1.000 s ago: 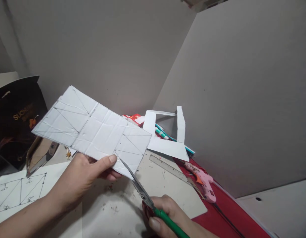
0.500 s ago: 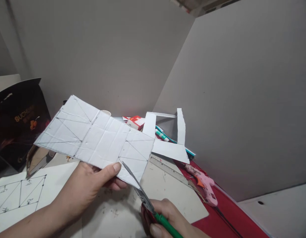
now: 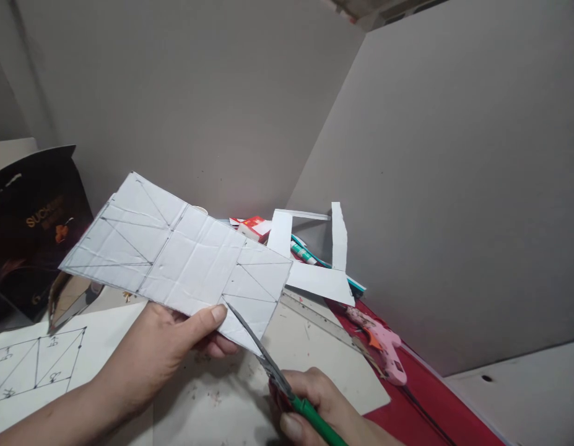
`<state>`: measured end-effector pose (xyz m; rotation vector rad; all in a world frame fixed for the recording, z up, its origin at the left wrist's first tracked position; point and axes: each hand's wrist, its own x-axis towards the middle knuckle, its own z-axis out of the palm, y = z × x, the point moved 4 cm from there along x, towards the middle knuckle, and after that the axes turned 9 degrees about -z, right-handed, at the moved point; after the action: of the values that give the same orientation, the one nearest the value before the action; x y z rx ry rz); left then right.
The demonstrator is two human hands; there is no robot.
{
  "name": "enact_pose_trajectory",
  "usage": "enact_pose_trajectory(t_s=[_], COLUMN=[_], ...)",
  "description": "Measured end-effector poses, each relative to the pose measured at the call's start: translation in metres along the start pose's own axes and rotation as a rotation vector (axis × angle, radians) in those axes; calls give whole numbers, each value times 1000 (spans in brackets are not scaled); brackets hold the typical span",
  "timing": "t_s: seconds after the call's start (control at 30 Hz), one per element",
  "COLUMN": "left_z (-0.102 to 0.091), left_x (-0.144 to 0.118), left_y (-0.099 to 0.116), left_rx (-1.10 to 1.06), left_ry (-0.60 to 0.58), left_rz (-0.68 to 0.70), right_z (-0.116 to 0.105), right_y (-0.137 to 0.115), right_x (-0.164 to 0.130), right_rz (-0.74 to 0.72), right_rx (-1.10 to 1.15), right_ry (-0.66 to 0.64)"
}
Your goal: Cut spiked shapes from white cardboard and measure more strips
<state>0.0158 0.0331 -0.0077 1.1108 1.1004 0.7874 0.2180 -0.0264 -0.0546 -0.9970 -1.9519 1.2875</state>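
In the head view, your left hand (image 3: 159, 337) pinches the white cardboard (image 3: 175, 254) in the air above the table (image 3: 314, 365). Your right hand (image 3: 314, 402) grips the scissors (image 3: 272, 368), whose blades sit at the lower edge. The cut seems only begun; most drawn lines are uncut. The long axis of the cardboard runs from upper left down to the right.

Matt creased white cardboard (image 3: 175, 254), shiny metal scissors (image 3: 268, 365), glossy pink plastic glue gun (image 3: 382, 347)

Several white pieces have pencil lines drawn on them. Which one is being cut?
The creased card held up by the left hand, with scissors at its lower edge. The other lined sheet lies flat on the table, untouched.
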Motion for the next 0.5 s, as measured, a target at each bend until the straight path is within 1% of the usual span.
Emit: enact_pose_trajectory(t_s=[0.07,0.17,0.33,0.4,0.5], left_z=[-1,-2,-7,-7,-5], left_x=[-1,-2,-2,-1,0], left_y=[0,1,3,2,-2], left_rx=[14,45,87,102,112], left_ry=[2,3,124,126,97], left_rz=[-8,-25,-58,-50,-56], right_z=[0,-2,-5,-5,-5], right_y=[7,15,17,16,15], right_x=[3,5,5,3,2], right_rz=[-10,-13,6,21,32], right_rx=[30,36,42,41,41], right_ry=[-52,-84,-129,-130,-122])
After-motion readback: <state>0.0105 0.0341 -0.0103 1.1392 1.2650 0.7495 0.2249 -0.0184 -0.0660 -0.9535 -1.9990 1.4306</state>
